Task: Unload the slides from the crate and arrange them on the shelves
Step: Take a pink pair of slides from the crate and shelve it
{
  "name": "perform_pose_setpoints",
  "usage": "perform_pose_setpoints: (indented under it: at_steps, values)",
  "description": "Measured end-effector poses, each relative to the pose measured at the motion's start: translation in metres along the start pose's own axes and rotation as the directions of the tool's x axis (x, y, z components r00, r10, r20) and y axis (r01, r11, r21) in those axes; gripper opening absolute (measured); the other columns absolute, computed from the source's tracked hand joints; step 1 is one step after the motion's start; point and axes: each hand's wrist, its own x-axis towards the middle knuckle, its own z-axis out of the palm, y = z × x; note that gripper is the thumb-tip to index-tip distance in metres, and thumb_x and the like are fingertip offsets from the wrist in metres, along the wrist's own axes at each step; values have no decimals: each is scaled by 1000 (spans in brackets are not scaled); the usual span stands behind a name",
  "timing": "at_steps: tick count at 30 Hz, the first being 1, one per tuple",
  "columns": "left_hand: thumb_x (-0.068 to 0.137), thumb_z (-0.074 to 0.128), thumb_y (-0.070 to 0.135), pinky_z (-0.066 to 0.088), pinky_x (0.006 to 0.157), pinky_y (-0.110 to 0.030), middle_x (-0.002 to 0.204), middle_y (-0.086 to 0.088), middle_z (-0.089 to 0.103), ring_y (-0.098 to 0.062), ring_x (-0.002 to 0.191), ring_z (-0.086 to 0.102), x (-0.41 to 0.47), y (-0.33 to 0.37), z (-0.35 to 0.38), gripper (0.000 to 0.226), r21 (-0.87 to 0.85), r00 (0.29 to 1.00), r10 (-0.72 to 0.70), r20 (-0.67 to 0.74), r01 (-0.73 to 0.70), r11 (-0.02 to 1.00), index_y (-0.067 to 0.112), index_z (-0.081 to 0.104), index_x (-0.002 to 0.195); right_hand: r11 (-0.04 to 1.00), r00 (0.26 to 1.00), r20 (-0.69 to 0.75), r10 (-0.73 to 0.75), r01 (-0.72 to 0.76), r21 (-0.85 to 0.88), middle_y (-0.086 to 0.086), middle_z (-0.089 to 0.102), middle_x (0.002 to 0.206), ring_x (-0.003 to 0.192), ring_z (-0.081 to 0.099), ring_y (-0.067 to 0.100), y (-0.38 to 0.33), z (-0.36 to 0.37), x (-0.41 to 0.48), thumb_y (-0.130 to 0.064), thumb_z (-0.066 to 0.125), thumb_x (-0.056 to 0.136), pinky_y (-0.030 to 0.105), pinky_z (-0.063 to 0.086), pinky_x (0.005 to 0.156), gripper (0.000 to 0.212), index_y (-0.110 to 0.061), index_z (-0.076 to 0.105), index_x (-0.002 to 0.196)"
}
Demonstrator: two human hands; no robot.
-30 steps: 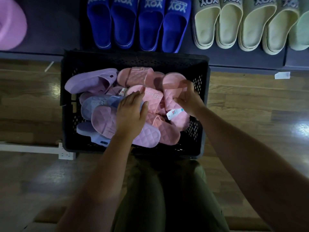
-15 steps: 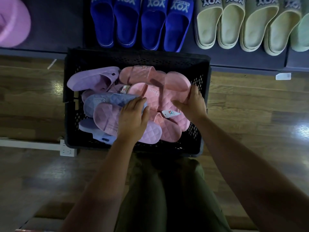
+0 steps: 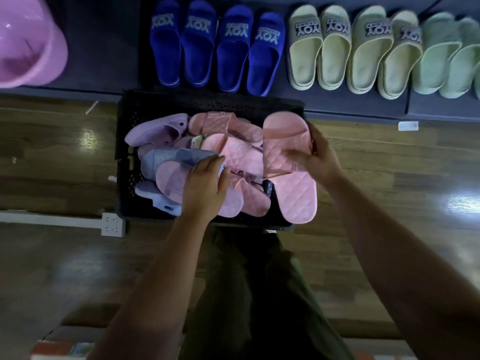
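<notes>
Head view: pink quilted slide (image 3: 280, 141) sits raised over the right edge of the black crate (image 3: 124, 183), gripped at its side by the right hand (image 3: 317, 157). Left hand (image 3: 205, 185) curls round a grey-blue slide (image 3: 168, 157) in the pile. Other slides (image 3: 233, 152), pink and lilac, fill the crate. Beyond it, dark shelf (image 3: 104, 48) carries blue slides (image 3: 215, 48) and pale green slides (image 3: 350, 53).
</notes>
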Motion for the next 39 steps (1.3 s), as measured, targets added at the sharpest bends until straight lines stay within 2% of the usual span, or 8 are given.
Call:
perform_pose_setpoints:
  at_steps: [3, 12, 16, 24, 27, 32, 35, 39]
  values:
    - [93, 36, 34, 48, 91, -42, 115, -17, 65, -33, 105, 62, -3, 7, -9, 49, -9, 1000, -8, 9, 8, 1000, 0, 61, 117, 987, 999, -47, 1, 6, 162, 2, 70, 110, 95, 68, 16, -14, -11, -11, -15, 78, 68, 31, 56, 76, 65, -18, 54, 129]
    - [93, 35, 37, 48, 92, -45, 121, -16, 62, -33, 108, 59, -6, 27, -16, 51, -27, 999, -39, 33, 40, 999, 2, 59, 121, 975, 999, -5, -49, 49, 217, 7, 69, 107, 94, 67, 23, -34, -41, -20, 2, 74, 70, 36, 56, 76, 65, -14, 55, 130]
    - [94, 44, 26, 49, 89, -44, 117, -17, 64, -35, 104, 60, -5, 30, -5, 37, -12, 999, -35, 25, 35, 999, 1, 61, 117, 951, 998, -47, -28, 42, 308, 10, 69, 102, 92, 67, 28, -33, -55, -21, 7, 69, 74, 40, 56, 78, 54, -4, 56, 125]
    - [96, 50, 21, 46, 91, -41, 124, -17, 59, -34, 112, 55, 14, 12, 39, 34, 19, 989, -121, 81, 120, 993, 5, 57, 125, 929, 989, -107, 103, -57, 366, 10, 66, 104, 90, 67, 27, 3, -54, 0, -8, 76, 72, 42, 58, 76, 61, -7, 45, 124]
    - [96, 50, 18, 44, 88, -42, 120, -20, 59, -37, 110, 54, 24, 2, 56, 31, 32, 974, -199, 107, 197, 980, 2, 58, 121, 948, 982, -111, 151, -112, 299, 5, 65, 98, 83, 67, 19, 18, -44, 11, -16, 81, 66, 35, 56, 70, 60, -11, 44, 112]
    - [94, 47, 14, 44, 84, -43, 109, -22, 62, -38, 103, 56, 40, -11, 74, 26, 138, 958, -278, 74, 267, 954, -1, 59, 110, 971, 981, -72, 179, -164, 173, 6, 70, 98, 84, 70, 24, 43, -20, 26, -35, 85, 54, 41, 59, 74, 68, -22, 54, 113]
    - [97, 41, 16, 42, 84, -42, 112, -21, 62, -35, 107, 54, 52, -14, 81, 29, 204, 941, -336, 37, 322, 924, 0, 61, 111, 973, 985, -54, 165, -154, 170, 7, 71, 102, 90, 70, 25, 53, -10, 34, -35, 85, 54, 41, 59, 77, 75, -21, 54, 121]
    - [100, 35, 30, 43, 84, -41, 120, -21, 55, -34, 112, 50, 63, -16, 86, 42, 311, 898, -431, 84, 388, 868, -2, 60, 114, 967, 983, -62, 170, -155, 201, 8, 71, 102, 84, 70, 21, 57, -8, 36, -22, 84, 66, 32, 57, 67, 64, -20, 53, 121]
